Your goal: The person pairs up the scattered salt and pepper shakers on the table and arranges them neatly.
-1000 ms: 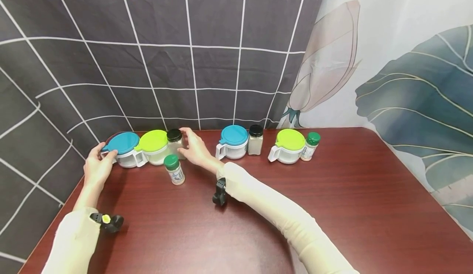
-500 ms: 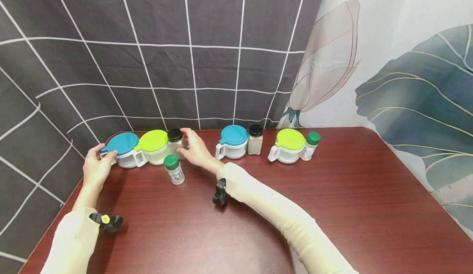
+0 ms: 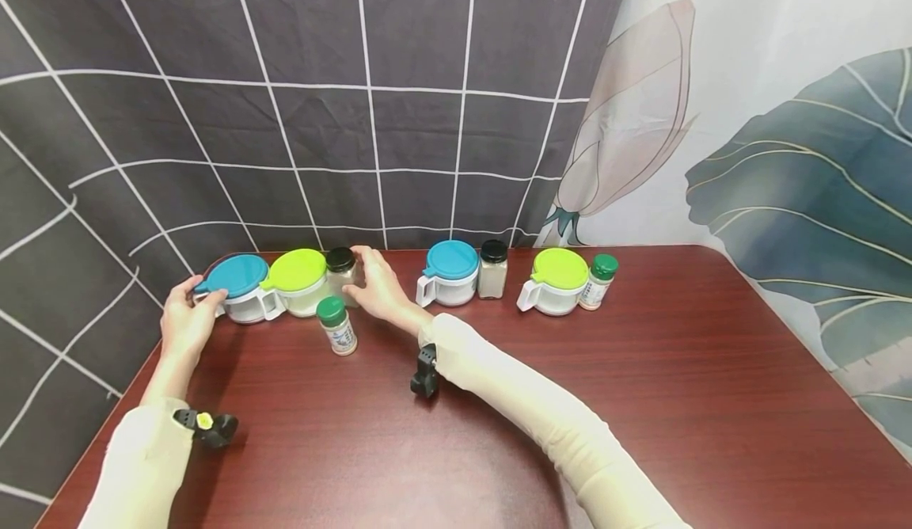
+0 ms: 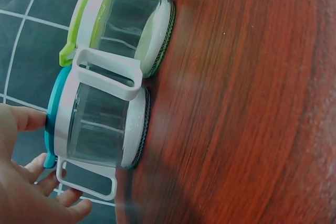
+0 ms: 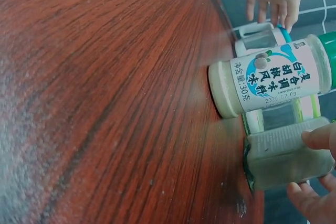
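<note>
At the table's back left, my left hand (image 3: 187, 327) has its thumb and fingertips at the lid tab and handle of a seasoning jar with a blue lid (image 3: 238, 275). Beside it stands a like jar with a lime-green lid (image 3: 294, 271), its side close to the first. My right hand (image 3: 381, 287) holds a glass shaker jar with a black cap (image 3: 340, 260) between thumb and fingers, right by the green-lidded jar. In the right wrist view this shaker (image 5: 286, 156) stands upright on the table. A green-capped seasoning bottle (image 3: 337, 325) stands in front of it.
Farther right along the back edge stand another blue-lidded jar (image 3: 452, 272), a black-capped shaker (image 3: 492, 272), a green-lidded jar (image 3: 559, 279) and a green-capped bottle (image 3: 600, 282). A dark checked cloth (image 3: 420, 133) hangs behind the reddish-brown table (image 3: 677, 402).
The black-capped shaker has shifted very slightly to the right in my right hand, away from the green-lidded jar. My left hand stays in place.
</note>
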A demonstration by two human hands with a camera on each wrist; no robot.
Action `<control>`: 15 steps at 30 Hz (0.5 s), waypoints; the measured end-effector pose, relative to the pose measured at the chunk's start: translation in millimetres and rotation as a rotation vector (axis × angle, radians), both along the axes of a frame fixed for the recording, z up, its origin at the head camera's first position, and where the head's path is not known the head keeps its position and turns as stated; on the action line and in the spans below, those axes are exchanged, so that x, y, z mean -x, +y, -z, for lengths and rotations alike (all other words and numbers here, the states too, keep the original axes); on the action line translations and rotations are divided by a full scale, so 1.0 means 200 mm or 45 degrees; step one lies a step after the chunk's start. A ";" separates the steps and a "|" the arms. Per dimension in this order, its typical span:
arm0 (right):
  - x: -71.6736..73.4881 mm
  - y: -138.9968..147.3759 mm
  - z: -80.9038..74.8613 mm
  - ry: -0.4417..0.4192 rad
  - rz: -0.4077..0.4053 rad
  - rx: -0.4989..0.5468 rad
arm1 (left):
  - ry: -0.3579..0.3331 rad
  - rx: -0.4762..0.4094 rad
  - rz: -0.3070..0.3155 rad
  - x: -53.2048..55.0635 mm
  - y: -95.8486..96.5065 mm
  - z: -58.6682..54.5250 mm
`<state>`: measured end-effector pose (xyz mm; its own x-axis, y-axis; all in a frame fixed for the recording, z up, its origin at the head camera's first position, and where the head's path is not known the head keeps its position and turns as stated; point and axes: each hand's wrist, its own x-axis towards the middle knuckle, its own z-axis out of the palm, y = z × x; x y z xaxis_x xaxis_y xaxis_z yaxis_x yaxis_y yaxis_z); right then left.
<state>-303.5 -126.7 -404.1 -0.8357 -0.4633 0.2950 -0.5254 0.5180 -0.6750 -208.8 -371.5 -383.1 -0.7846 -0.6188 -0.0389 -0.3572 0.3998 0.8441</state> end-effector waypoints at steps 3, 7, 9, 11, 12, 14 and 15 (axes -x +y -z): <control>0.00 0.00 0.00 0.010 0.008 -0.011 | 0.001 0.000 -0.002 0.00 0.00 0.00; 0.00 0.00 0.01 -0.001 0.005 -0.012 | -0.011 0.005 -0.005 0.00 0.00 0.00; 0.00 0.00 0.01 -0.002 0.008 -0.020 | -0.013 0.005 -0.005 0.00 0.00 0.01; 0.00 0.00 0.01 -0.006 0.011 -0.016 | -0.009 0.007 -0.010 -0.01 0.00 0.01; 0.00 0.00 0.01 -0.005 0.015 -0.017 | -0.005 0.006 -0.012 0.00 0.00 0.01; -0.01 0.01 0.01 0.001 0.018 -0.014 | 0.003 0.006 -0.015 -0.01 0.00 0.01; -0.01 0.01 0.01 -0.001 0.020 -0.012 | 0.004 0.008 -0.017 0.00 0.00 0.01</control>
<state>-302.1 -125.5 -405.3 -0.8429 -0.4532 0.2900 -0.5169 0.5325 -0.6702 -207.9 -371.7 -384.4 -0.7762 -0.6297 -0.0326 -0.3601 0.4002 0.8427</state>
